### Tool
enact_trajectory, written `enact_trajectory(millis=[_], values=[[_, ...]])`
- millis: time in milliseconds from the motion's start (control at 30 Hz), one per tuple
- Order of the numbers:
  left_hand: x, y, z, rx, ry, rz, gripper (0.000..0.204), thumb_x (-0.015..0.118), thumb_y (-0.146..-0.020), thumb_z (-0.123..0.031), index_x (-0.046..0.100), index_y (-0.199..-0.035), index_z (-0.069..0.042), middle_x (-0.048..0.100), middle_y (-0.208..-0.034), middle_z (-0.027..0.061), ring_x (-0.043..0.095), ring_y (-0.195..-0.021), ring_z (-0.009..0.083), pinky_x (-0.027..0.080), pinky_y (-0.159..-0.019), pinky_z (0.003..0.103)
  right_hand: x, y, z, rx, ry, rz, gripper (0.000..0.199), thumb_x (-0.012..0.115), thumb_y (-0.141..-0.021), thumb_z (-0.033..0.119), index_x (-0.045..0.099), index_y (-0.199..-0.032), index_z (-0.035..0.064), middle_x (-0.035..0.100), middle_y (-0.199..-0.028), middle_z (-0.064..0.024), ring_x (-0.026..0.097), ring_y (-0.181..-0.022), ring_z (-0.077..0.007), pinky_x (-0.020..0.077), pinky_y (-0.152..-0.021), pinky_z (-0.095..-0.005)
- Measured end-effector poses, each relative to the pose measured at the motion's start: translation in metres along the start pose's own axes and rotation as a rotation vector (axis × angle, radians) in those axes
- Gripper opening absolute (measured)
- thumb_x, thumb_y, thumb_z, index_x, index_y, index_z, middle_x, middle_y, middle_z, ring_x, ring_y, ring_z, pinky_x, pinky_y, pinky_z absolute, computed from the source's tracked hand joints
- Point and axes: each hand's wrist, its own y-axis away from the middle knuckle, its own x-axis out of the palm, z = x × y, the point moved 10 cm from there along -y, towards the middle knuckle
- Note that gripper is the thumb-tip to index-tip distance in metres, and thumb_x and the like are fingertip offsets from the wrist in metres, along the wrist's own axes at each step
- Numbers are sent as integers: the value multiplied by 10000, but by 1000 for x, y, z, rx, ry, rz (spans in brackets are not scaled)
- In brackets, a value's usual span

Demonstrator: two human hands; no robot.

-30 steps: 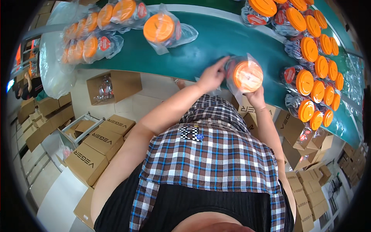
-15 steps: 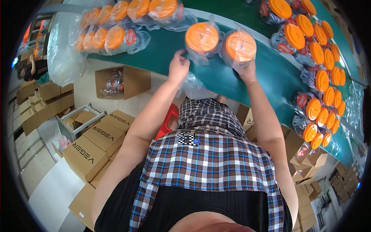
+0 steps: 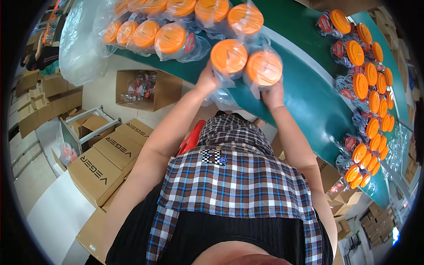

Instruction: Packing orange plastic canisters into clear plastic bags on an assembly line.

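My left hand (image 3: pixel 207 81) grips the near side of a jar with an orange lid (image 3: pixel 229 56), wrapped in a clear plastic bag. Its fingers are partly hidden by the jar. My right hand (image 3: pixel 273 93) holds a second bagged orange-lidded jar (image 3: pixel 264 68) from below and the right, with most fingers out of sight beneath it. The two jars are side by side over the near edge of the green work table (image 3: pixel 304 106). Just beyond them stands another bagged jar (image 3: pixel 245 19), at the end of a row.
Bagged orange-lidded jars (image 3: pixel 170 38) line the table's left part. On the right stand several jars with coiled cords (image 3: pixel 360 85). Below the table is a cardboard box (image 3: pixel 165 91) of clear plastic items; closed cartons (image 3: pixel 95 172) are stacked at left, beside a red stool (image 3: pixel 192 138).
My left hand has closed on the left jar, which it was beside before. Both jars have come closer together. The view has shifted, bringing the left rows nearer the middle.
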Motion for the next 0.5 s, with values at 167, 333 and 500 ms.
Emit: enact_trajectory(millis=[167,333,500], values=[[-47,-24,18,-147,-23,-10,545,666,-881,-309,502,-1331,-48,614,-1254,159,602,-1130,268,475,-951,335,64,-6,7,187,192,239,324,598,-793,112,588,-1105,24,626,-945,-155,626,-871,-340,481,-862,-470],[-51,-20,23,-240,136,158,484,645,-879,-246,527,-1302,-43,613,-1206,135,587,-1070,231,466,-912,307,78,-19,24,0,566,427,321,577,-800,103,573,-1112,25,618,-973,-156,625,-890,-315,492,-800,-488],[-43,10,10,-321,232,327,428,624,-876,-182,552,-1273,-39,612,-1159,112,571,-1009,193,457,-873,280,4,-36,34,-292,322,426,280,640,-756,142,649,-1035,166,625,-1016,-63,587,-951,-263,440,-848,-402]])
